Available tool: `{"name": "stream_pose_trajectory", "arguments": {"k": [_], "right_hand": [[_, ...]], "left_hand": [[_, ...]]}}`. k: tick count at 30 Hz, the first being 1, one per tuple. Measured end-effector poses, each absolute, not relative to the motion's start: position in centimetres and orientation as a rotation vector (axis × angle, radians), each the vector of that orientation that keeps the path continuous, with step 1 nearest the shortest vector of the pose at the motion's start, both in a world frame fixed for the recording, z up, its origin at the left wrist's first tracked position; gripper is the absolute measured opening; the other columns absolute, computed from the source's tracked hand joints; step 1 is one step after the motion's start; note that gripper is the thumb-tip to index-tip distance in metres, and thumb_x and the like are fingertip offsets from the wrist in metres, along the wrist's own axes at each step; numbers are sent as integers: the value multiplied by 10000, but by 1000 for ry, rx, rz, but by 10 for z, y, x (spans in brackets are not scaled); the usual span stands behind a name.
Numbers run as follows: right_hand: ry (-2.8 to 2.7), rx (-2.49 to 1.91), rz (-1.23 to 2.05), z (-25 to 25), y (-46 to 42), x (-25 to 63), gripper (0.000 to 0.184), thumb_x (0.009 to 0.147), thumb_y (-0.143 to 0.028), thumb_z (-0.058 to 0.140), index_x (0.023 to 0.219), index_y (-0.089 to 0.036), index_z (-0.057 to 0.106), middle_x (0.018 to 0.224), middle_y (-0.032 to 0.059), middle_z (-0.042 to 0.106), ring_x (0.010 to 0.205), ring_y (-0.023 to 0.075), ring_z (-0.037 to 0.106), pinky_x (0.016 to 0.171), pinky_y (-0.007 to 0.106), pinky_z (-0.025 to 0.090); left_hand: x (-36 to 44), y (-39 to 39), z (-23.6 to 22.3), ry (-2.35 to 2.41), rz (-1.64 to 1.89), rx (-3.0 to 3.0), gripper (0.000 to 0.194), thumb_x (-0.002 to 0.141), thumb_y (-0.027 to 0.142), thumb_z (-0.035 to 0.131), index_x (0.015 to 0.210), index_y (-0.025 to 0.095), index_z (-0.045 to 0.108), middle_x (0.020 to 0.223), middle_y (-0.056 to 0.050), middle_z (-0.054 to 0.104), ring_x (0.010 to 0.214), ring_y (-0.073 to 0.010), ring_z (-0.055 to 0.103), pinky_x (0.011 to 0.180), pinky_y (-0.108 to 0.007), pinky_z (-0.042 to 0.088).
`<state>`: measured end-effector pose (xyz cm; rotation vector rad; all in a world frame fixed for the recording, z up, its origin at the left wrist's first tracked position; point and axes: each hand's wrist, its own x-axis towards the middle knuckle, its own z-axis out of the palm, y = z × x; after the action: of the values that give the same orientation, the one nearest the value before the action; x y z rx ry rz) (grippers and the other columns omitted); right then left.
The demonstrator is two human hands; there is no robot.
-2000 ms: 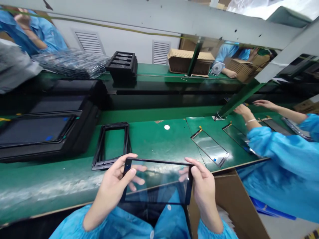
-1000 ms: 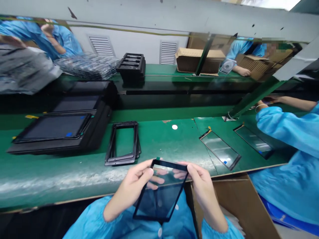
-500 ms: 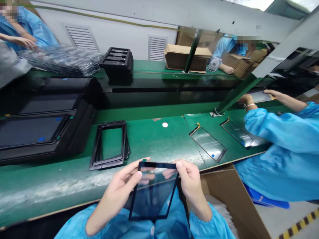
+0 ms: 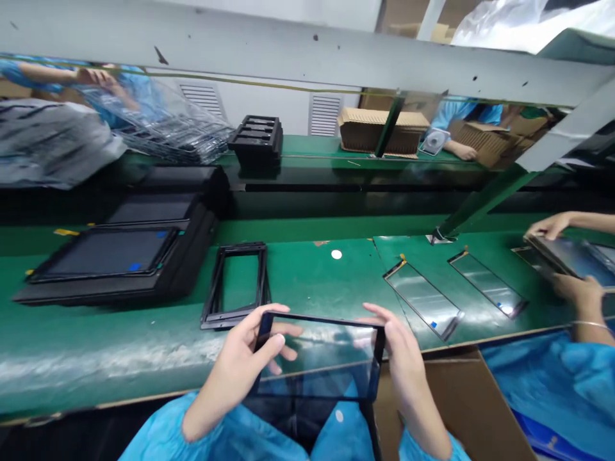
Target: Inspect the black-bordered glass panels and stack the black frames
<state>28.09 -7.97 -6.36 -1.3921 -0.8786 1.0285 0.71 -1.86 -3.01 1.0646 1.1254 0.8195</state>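
Between my hands is a clear touch-screen glass panel [image 4: 317,358] with a black border, its long side running left to right above my lap. My left hand [image 4: 245,358] grips its left edge, thumb on the near face and fingers showing through the glass behind. At the right edge, my right hand [image 4: 401,349] pinches the black border with the thumb, fingers behind. Just beyond my left hand lies a small stack of black rectangular frames [image 4: 262,275] on the green bench [image 4: 317,285]. Two more glass panels with orange flex tails lie to the right, one glass panel [image 4: 423,298] nearer and another glass panel [image 4: 487,285] farther.
Black trays [image 4: 187,269] holding a screen stand at the left. A black tray stack [image 4: 258,137] and cardboard box [image 4: 379,128] sit on the back ledge. A green post [image 4: 480,205] rises at right; a co-worker's hands [image 4: 581,291] hold a panel there. An open carton [image 4: 456,397] is below.
The glass panel has turned from upright to lengthwise, and my right hand has moved outward to the right. My view has shifted left. The co-worker's hands are lower, holding a panel over the bench.
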Motion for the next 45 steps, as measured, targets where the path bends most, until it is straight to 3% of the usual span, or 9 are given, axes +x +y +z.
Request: {"name": "stream_pose_trajectory", "arguments": {"k": [5,16,20,25,28,32,37,41,45], "right_hand": [[-770,-1306,1112,-68,-85,266,481,901,-576,761,1196,-204,681,776,58,840,523,220,767,588,318,617],[-605,-1329,964,-85,-81,262,448,875,-559,820,1135,-222,681,754,53,831,519,236,760,584,342,624],[-723,-1209,946,-110,-52,255,472,993,-531,686,1399,-304,603,1108,96,850,928,285,832,874,450,654],[-963,-1302,773,-152,-18,245,663,1025,-562,590,1622,-316,443,1518,150,663,1398,369,631,1159,606,501],[-986,-1399,756,-179,-17,240,670,1008,-596,590,1592,-279,506,1502,161,673,1417,397,606,1196,627,462],[-989,-1435,729,-199,-20,237,691,1000,-613,586,1545,-188,561,1518,205,647,1434,435,578,1228,661,411],[-964,-1425,687,-204,-15,238,587,1001,-587,601,1468,-234,637,1463,173,699,1378,430,634,1173,654,489],[-985,-1414,636,-203,-15,235,551,1000,-586,600,1421,-239,682,1390,162,747,1304,403,699,1054,568,615],[-1088,-1480,447,-191,-21,271,533,981,-589,600,1344,-220,730,1422,171,723,1312,419,680,1132,609,538]], "left_hand": [[0,-14,-49,1092,809,1086,561,895,517,806,1307,222,563,1095,-146,839,741,-261,818,520,-281,617],[5,-19,-43,934,942,909,725,836,504,879,1435,239,567,1195,-189,826,896,-311,831,676,-326,628],[4,-16,-34,1058,1160,900,532,853,526,849,1220,156,738,1111,-209,845,886,-352,839,742,-405,661],[-57,45,6,1503,1473,1614,334,990,423,688,1220,209,802,1219,-100,839,1141,-326,793,1091,-432,581],[-112,116,30,2049,1016,2265,432,1092,291,438,1422,236,711,1491,-44,704,1357,-267,674,1192,-360,478],[-156,202,35,2211,677,2320,465,1068,106,435,1474,177,649,1535,-136,658,1407,-303,618,1190,-443,463],[-155,249,11,2269,362,2321,383,1030,325,694,1381,177,655,1412,-129,677,1227,-304,688,1037,-551,575],[-147,259,5,2277,253,2307,374,1025,352,702,1352,175,660,1372,-121,679,1175,-290,698,988,-522,601],[-141,248,8,2198,233,2360,390,1030,359,693,1379,189,650,1434,-129,650,1234,-304,673,1031,-543,578]]}}
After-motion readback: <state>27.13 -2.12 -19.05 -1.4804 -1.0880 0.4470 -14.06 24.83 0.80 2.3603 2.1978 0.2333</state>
